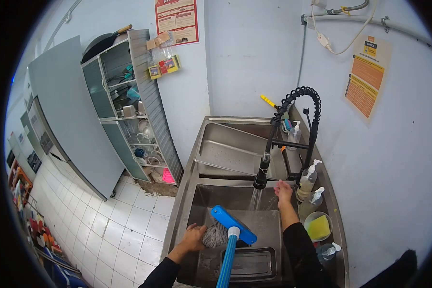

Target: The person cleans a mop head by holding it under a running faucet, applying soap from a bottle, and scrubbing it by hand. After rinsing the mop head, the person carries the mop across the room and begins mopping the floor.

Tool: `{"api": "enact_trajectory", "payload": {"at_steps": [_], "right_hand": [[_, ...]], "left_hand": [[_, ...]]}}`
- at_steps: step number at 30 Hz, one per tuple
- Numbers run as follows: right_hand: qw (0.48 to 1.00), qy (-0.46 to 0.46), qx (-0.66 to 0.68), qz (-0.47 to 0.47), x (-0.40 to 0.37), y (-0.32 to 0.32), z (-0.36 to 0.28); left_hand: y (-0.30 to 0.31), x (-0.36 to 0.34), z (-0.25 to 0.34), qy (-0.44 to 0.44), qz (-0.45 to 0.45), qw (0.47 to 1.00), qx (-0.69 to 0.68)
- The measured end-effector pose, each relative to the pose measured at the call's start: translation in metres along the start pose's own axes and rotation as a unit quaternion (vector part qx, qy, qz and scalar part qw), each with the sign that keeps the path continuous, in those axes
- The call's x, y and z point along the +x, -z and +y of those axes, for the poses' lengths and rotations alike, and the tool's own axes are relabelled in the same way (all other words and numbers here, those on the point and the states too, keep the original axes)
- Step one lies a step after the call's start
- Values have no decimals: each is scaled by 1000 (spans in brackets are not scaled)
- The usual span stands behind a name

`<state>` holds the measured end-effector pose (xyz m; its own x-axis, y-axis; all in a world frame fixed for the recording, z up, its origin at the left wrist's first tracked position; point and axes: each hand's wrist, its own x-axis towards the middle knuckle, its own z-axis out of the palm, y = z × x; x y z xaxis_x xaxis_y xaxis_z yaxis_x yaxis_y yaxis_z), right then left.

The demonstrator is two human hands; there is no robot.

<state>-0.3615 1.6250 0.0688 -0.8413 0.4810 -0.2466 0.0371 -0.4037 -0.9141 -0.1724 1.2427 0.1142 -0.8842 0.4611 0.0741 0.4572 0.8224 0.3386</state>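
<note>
A mop with a blue plastic head bar [247,235] and a ribbed blue handle [227,263] leans into the steel sink basin [201,197]. Its grey string bundle [216,236] hangs at the left of the bar, and my left hand [195,237] grips those strands from the side. My right hand [283,192] is up by the basin's back right corner, just right of the running water, fingers loosely bent and apart with nothing visible in them. Water streams down from the black spring-hose faucet [261,177]. A dark rectangular tray [248,264] lies in the basin.
Pump bottles [308,181] and a tub with a yellow sponge [318,227] line the sink's right ledge. A large steel pan [230,144] sits in the back basin. Left stands a metal cabinet [144,96] of kitchenware on the tiled floor [129,230].
</note>
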Motion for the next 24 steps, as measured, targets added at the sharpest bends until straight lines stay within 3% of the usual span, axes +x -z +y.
{"api": "enact_trajectory", "payload": {"at_steps": [2,10,11,12,13,16,20,22,23,24], "right_hand": [[997,43,63,-16,21,3,-2],[996,83,-39,-1,47,11,-36],[959,178,-218,15,50,19,-36],[882,269,-386,28,44,23,-42],[768,350,-535,38,36,24,-46],[733,312,-605,-7,21,15,-59],[571,270,-775,8,19,-12,-72],[544,242,-804,12,20,-18,-73],[528,384,-758,10,40,11,-52],[479,628,-611,53,52,32,-35]], "left_hand": [[2,-2,0,-3,3,1000,14],[34,-33,-12,86,88,992,1],[36,-40,-21,101,116,988,2],[39,-49,-27,118,144,982,5],[48,-60,-27,148,170,974,-4],[67,-94,-42,195,251,948,-16],[42,-163,-97,306,316,893,-95],[31,-207,-114,332,348,866,-138],[46,-223,-96,352,373,820,-257],[61,-239,-76,364,409,748,-375]]}}
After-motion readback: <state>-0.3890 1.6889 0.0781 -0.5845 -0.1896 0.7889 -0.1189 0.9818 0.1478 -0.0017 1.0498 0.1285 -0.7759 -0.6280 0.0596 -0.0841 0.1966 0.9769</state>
